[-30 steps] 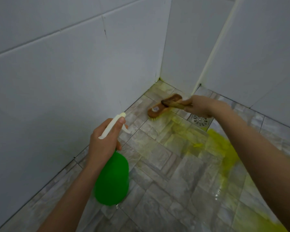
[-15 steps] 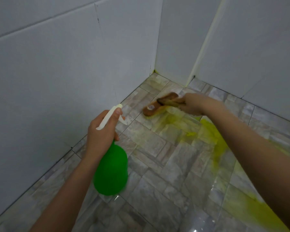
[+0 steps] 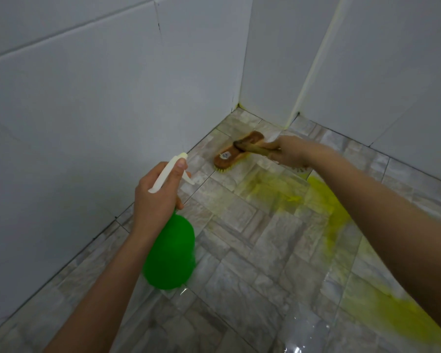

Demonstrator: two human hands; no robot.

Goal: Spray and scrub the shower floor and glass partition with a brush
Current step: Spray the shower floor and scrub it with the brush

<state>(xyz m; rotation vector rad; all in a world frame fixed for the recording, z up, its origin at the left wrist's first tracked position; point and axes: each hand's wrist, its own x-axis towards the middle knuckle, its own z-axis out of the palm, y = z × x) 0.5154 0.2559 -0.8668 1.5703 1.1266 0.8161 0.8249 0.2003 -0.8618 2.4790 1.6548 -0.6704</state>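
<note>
1. Head view, looking down into a shower corner: pale white tiled walls [image 3: 87,110] meet a floor [image 3: 242,284] of grey, stone-patterned tiles with a wet sheen.
2. The left hand [image 3: 155,200] reaches in from the lower left. Its fingers are curled round the neck of a spray bottle [image 3: 169,253] with a bright green body, which hangs below the hand, above the floor.
3. One fingertip lies along the top of the bottle's white spray head [image 3: 167,174]. The nozzle points away from the person, toward the corner.
4. The right hand [image 3: 289,152] stretches in from the right, farther out than the left hand. Its fingers are closed round the wooden handle of a brush [image 3: 236,154].
5. The brush's brown wooden head sits on the floor just beyond the right hand, toward the wall on the left and close to the corner. Its yellow bristles [image 3: 223,170] press down onto the tiles.
6. A streak of yellow liquid [image 3: 334,210] spreads over the floor beneath the right forearm, from just beside the right hand down to the lower right edge.
7. A paler yellow smear lies on the tiles between the two hands.
</note>
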